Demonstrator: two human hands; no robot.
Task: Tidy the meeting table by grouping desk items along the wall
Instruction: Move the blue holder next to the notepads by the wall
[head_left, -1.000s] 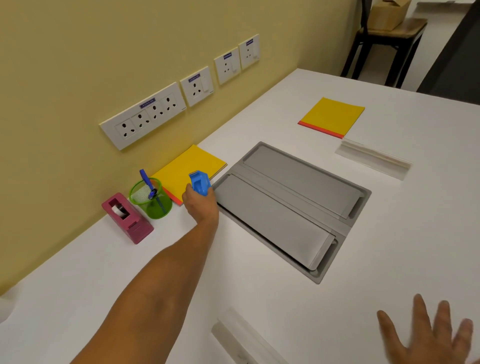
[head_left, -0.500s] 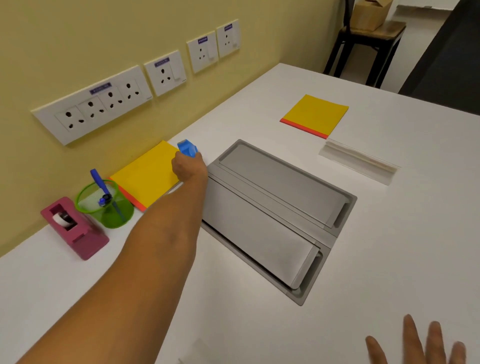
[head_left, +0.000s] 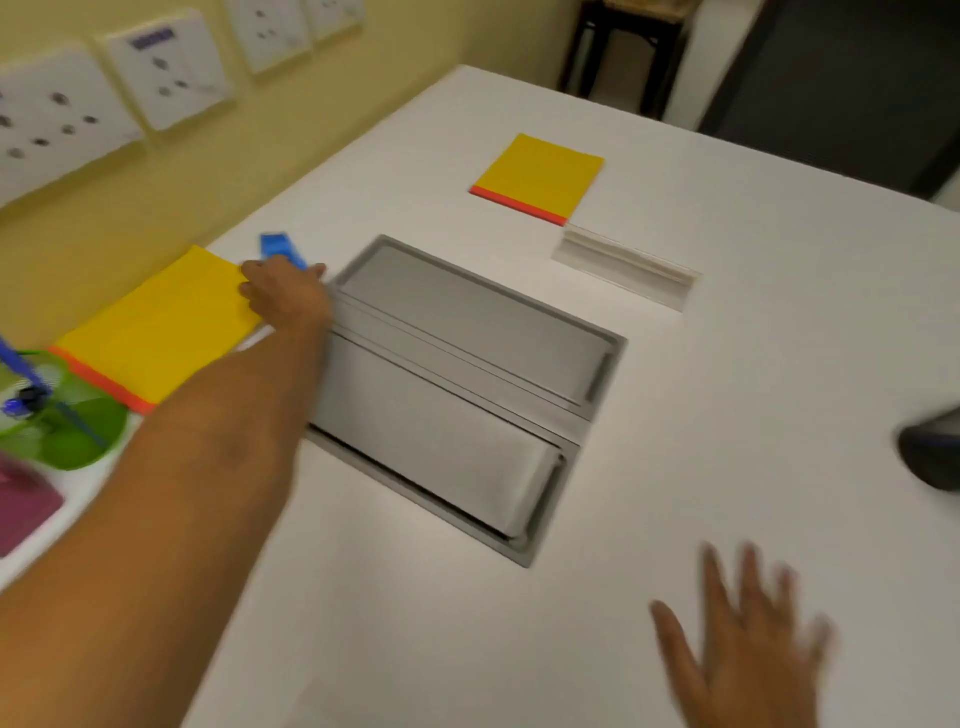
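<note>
Far out, left arm stretched across table toward wall, left hand curled round blue item, gripping it just beyond the near yellow pad by the grey hatch. Right hand hovered low near table edge, fingers spread, blurred, holding nothing.

Legible text: none. Wall socket plate carries a small blue label strip, lettering blurred beyond reading.
</note>
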